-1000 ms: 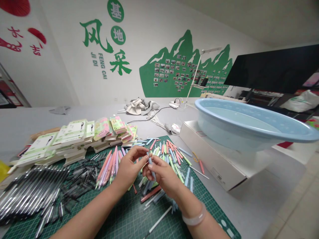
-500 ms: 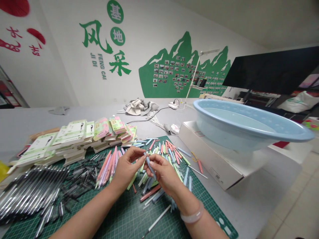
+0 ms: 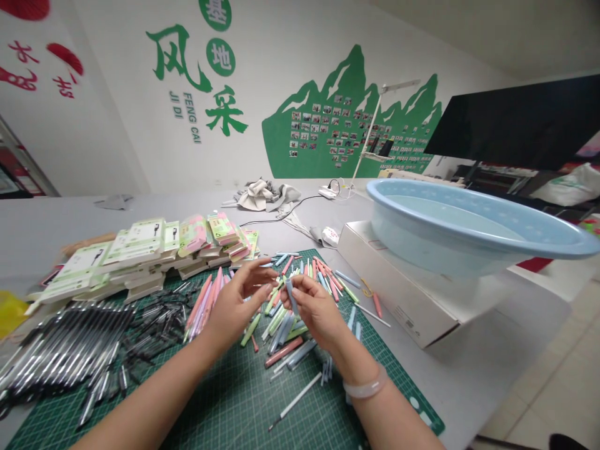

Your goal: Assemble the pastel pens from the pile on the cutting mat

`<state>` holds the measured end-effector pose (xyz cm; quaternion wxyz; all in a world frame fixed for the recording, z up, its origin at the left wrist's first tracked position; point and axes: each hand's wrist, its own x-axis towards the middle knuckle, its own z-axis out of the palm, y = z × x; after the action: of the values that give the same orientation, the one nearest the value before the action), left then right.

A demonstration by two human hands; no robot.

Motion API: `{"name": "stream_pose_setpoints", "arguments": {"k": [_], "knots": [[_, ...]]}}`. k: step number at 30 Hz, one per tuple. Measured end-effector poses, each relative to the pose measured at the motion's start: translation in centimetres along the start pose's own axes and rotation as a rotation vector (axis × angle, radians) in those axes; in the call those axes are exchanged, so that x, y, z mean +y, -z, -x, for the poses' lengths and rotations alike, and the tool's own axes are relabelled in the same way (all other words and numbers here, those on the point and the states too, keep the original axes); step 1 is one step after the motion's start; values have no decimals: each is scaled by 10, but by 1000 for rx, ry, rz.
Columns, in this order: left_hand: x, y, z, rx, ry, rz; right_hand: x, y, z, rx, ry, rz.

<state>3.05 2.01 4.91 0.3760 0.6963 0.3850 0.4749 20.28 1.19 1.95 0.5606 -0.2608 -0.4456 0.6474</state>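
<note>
My right hand (image 3: 315, 307) pinches a light-blue pen barrel (image 3: 291, 296), held tilted above the pile. Just left of it is my left hand (image 3: 245, 295), thumb and fingers apart with nothing visible between them. Under and around both hands lie loose pen parts in blue, green, red and white, among them a red barrel (image 3: 284, 352). A white refill (image 3: 300, 397) lies alone nearer to me. Pink and purple pens (image 3: 206, 306) sit side by side beyond my left wrist. My hands hide part of the pile.
A green cutting mat (image 3: 225, 400) covers the near table. Clear-barrelled pens with black parts (image 3: 70, 344) and black caps (image 3: 159, 325) lie left, small boxes (image 3: 140, 240) behind them. Right, a blue basin (image 3: 450, 250) rests on a white carton (image 3: 398, 294). Grey cloths (image 3: 262, 195) lie at the back.
My left hand has come away from the blue barrel and its fingers have opened. The barrel stays in my right hand and now stands more upright. The view has shifted slightly.
</note>
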Motion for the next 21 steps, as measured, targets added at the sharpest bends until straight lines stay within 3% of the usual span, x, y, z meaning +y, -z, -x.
{"name": "stream_pose_setpoints", "arguments": {"k": [2, 6, 8, 11, 13, 18, 21], "knots": [[8, 1, 7, -68, 39, -189, -2, 5, -1, 22, 31, -15], [20, -19, 45, -544, 91, -598, -2, 16, -4, 60, 113, -42], [21, -39, 67, -657, 114, -748, 0, 19, -5, 71, 125, -33], [19, -62, 87, -691, 165, -923, 3, 21, -6, 78, 129, -13], [17, -66, 90, -699, 184, -979, 4, 20, -6, 80, 118, -16], [19, -36, 84, -629, 191, -1002, 4, 21, -5, 87, 67, -79], [27, -12, 73, -622, 236, -817, 3, 24, -5, 104, 50, -95]]}}
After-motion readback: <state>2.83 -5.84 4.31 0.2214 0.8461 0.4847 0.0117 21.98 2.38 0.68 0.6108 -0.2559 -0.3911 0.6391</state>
